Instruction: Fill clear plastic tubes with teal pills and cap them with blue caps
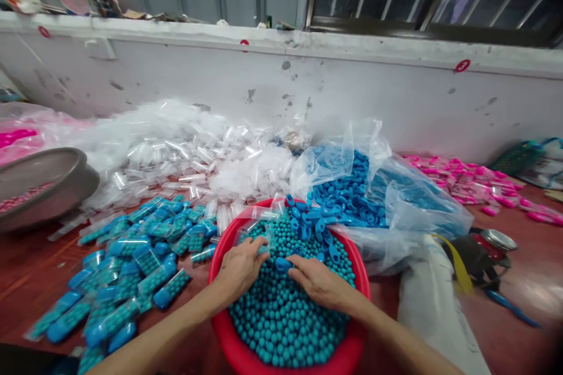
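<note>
A red basin (pixel 364 287) full of round teal beads (pixel 290 328) stands in front of me. Over its left half, my left hand (pixel 241 263) is closed around a clear plastic tube (pixel 266 235), partly hidden by my fingers, with some beads visible in it. Between the thumb and fingers of my right hand (pixel 319 282) is a blue cap (pixel 282 265), just right of the tube and apart from it. Loose blue caps (pixel 310 220) lie on the beads at the basin's far right side.
Filled, capped tubes (pixel 127 269) are heaped at the left. Clear empty tubes (pixel 176 152) pile up along the wall. Behind the basin lies a plastic bag (pixel 404 205) of blue caps. Pink pieces (pixel 475 181) lie far right, and a grey bowl (pixel 65 170) stands far left.
</note>
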A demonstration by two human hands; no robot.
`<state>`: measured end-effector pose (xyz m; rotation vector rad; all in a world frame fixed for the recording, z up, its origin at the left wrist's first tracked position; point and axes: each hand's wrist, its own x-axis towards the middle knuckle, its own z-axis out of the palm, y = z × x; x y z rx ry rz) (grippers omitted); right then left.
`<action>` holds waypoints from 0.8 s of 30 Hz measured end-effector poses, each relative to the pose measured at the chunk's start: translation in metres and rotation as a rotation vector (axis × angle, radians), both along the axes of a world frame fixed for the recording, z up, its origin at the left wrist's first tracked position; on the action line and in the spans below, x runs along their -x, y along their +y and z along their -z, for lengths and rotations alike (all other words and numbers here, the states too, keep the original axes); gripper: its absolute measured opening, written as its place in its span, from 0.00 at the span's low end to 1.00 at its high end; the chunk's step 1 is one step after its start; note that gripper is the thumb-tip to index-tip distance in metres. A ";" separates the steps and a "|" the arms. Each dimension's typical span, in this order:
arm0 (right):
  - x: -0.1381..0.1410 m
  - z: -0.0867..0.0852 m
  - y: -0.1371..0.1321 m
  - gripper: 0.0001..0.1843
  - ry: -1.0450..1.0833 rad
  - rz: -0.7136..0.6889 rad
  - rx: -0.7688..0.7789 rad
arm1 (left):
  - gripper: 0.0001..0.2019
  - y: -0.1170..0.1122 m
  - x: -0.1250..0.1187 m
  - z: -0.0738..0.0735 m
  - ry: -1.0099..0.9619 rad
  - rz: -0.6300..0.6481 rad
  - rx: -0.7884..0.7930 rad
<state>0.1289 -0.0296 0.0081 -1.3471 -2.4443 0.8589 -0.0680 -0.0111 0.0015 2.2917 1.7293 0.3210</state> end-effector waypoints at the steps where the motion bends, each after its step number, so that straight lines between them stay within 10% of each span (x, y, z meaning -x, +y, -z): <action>1: -0.004 -0.001 0.001 0.14 0.099 0.027 0.068 | 0.13 0.003 -0.003 -0.001 -0.036 -0.030 0.005; 6: -0.012 0.009 0.005 0.12 0.397 0.107 0.314 | 0.22 0.018 -0.015 0.003 -0.203 -0.163 0.113; 16: -0.013 -0.001 -0.014 0.12 -0.034 0.157 -0.203 | 0.19 0.024 -0.019 -0.003 -0.336 -0.154 0.170; 24: -0.017 0.008 -0.029 0.13 -0.478 0.246 -0.452 | 0.09 -0.027 -0.001 -0.014 0.104 0.157 0.291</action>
